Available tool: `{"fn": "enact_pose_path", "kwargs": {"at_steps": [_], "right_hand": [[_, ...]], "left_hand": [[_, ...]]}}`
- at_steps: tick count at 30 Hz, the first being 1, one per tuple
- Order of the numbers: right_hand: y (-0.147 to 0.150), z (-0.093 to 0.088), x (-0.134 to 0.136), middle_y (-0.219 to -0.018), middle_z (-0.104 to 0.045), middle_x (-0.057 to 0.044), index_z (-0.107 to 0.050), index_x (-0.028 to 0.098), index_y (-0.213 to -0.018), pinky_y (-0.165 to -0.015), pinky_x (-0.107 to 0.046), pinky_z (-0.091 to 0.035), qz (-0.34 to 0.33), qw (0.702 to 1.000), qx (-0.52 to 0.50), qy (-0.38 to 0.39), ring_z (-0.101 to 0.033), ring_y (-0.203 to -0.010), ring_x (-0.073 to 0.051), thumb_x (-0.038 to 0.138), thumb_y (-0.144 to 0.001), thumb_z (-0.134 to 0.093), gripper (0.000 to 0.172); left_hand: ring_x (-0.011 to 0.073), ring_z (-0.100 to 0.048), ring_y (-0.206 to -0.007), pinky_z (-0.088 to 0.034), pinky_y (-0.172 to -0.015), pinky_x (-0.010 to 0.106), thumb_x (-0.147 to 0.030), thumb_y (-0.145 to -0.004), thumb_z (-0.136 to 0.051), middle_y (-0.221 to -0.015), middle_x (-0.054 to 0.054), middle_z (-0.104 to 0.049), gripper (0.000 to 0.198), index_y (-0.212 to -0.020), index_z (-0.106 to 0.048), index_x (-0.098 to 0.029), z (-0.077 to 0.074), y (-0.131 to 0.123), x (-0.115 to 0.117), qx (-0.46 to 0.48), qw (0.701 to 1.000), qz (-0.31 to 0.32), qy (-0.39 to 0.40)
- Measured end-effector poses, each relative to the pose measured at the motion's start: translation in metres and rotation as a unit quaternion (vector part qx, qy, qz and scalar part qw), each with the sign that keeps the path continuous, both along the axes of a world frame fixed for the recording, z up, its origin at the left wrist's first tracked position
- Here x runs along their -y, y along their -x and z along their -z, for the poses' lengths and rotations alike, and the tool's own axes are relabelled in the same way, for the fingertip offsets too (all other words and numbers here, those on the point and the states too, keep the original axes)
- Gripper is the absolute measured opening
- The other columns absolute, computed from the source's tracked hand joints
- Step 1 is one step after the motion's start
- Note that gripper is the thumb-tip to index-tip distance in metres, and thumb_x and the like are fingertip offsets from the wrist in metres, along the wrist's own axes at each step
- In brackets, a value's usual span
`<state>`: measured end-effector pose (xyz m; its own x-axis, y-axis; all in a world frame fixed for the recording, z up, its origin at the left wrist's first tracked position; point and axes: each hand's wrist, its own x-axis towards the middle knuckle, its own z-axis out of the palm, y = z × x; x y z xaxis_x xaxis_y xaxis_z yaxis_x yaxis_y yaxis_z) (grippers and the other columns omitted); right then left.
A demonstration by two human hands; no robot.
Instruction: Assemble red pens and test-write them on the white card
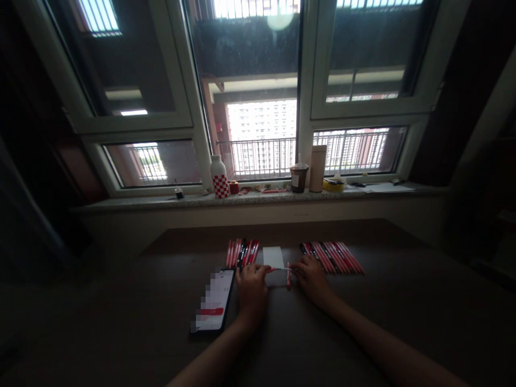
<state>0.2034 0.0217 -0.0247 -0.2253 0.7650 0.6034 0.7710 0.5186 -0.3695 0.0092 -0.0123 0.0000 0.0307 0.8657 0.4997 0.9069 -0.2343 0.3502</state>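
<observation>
My left hand [252,287] and my right hand [312,277] rest on a dark table [363,333], both pinched on the ends of a thin pen refill [282,269] stretched between them. A red pen part [288,277] lies just below the refill, between my hands. A white slip of paper [273,256] lies right behind it. One row of red pens [242,252] lies behind my left hand, and a larger row of red pens [332,257] lies beside and behind my right hand.
A lit phone [213,307] lies left of my left hand. On the window sill [161,201] stand a checked red and white bottle [220,177], a dark cup [299,177], a tall beige tumbler [317,167], a yellow tape roll [334,185] and papers [382,187].
</observation>
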Motion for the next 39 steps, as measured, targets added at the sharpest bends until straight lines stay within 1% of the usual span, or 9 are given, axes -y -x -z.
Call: {"fn": "enact_pose_path", "kwargs": {"at_steps": [8, 14, 18, 22, 27, 32, 36, 39], "right_hand": [[0.0, -0.0009, 0.0005, -0.087, -0.059, -0.006, -0.069, 0.022, -0.093, -0.081, -0.035, -0.04, -0.01, 1.0, -0.006, 0.003, -0.049, -0.092, -0.023, 0.019, -0.087, -0.055, 0.016], [0.0007, -0.0014, 0.0008, -0.087, -0.059, -0.006, -0.069, 0.022, -0.092, -0.081, -0.035, -0.04, -0.029, 0.999, -0.012, 0.0, -0.05, -0.091, -0.022, 0.019, -0.086, -0.056, 0.014], [0.0008, -0.0017, 0.0012, -0.087, -0.059, -0.005, -0.069, 0.023, -0.092, -0.08, -0.034, -0.041, -0.046, 0.999, -0.016, -0.006, -0.051, -0.091, -0.021, 0.021, -0.087, -0.055, 0.015], [0.0009, -0.003, 0.0026, -0.086, -0.059, -0.005, -0.069, 0.024, -0.093, -0.08, -0.034, -0.041, -0.057, 0.998, -0.011, -0.006, -0.05, -0.091, -0.021, 0.022, -0.087, -0.056, 0.014], [0.0011, -0.0023, 0.003, -0.087, -0.06, -0.005, -0.069, 0.024, -0.094, -0.081, -0.034, -0.04, -0.076, 0.997, -0.016, 0.004, -0.051, -0.091, -0.021, 0.023, -0.086, -0.058, 0.013], [0.0015, -0.0019, 0.0024, -0.087, -0.061, -0.004, -0.069, 0.023, -0.092, -0.082, -0.034, -0.04, -0.102, 0.995, -0.022, 0.012, -0.051, -0.092, -0.021, 0.02, -0.085, -0.06, 0.012], [0.0021, -0.005, 0.0042, -0.086, -0.061, -0.004, -0.069, 0.022, -0.087, -0.081, -0.033, -0.039, -0.106, 0.994, -0.024, 0.015, -0.051, -0.09, -0.02, 0.019, -0.084, -0.06, 0.01], [0.0023, -0.0075, 0.0057, -0.086, -0.061, -0.004, -0.069, 0.022, -0.086, -0.082, -0.033, -0.039, -0.106, 0.994, -0.025, 0.019, -0.051, -0.09, -0.021, 0.019, -0.084, -0.06, 0.009]], "left_hand": [[0.0195, -0.05, -0.105, -0.018, -0.109, 0.046, -0.009, -0.083, -0.043, -0.104, 0.001, -0.062, 0.038, -0.103, -0.065, -0.031, -0.0008, -0.001, 0.0005, -0.004, 1.0, 0.006, 0.008], [0.0189, -0.05, -0.105, -0.019, -0.107, 0.046, -0.011, -0.085, -0.042, -0.102, 0.0, -0.062, 0.036, -0.099, -0.066, -0.033, 0.0009, -0.0007, -0.0017, 0.008, 1.0, 0.029, 0.003], [0.0202, -0.05, -0.106, -0.024, -0.104, 0.044, -0.019, -0.088, -0.042, -0.103, 0.002, -0.063, 0.03, -0.099, -0.067, -0.03, -0.0015, -0.0021, -0.002, 0.016, 0.998, 0.052, 0.017], [0.0196, -0.05, -0.107, -0.023, -0.105, 0.044, -0.025, -0.091, -0.041, -0.101, 0.001, -0.065, 0.027, -0.097, -0.068, -0.029, -0.0028, -0.0037, -0.0027, 0.024, 0.996, 0.085, 0.015], [0.0203, -0.05, -0.109, -0.024, -0.105, 0.044, -0.031, -0.091, -0.043, -0.103, 0.002, -0.066, 0.026, -0.099, -0.067, -0.028, -0.0001, -0.0035, -0.005, 0.047, 0.992, 0.111, 0.028], [0.0195, -0.051, -0.109, -0.025, -0.104, 0.043, -0.03, -0.089, -0.047, -0.103, 0.001, -0.066, 0.023, -0.101, -0.066, -0.028, 0.0025, -0.0024, -0.0065, 0.055, 0.988, 0.139, 0.03], [0.0199, -0.049, -0.109, -0.025, -0.104, 0.043, -0.029, -0.088, -0.049, -0.104, 0.001, -0.064, 0.022, -0.102, -0.066, -0.029, 0.004, -0.0025, -0.0072, 0.045, 0.992, 0.118, 0.028], [0.0199, -0.05, -0.105, -0.024, -0.104, 0.044, -0.028, -0.087, -0.05, -0.099, 0.001, -0.064, 0.02, -0.098, -0.068, -0.029, 0.0059, -0.0024, -0.0075, 0.037, 0.994, 0.102, 0.026]]}}
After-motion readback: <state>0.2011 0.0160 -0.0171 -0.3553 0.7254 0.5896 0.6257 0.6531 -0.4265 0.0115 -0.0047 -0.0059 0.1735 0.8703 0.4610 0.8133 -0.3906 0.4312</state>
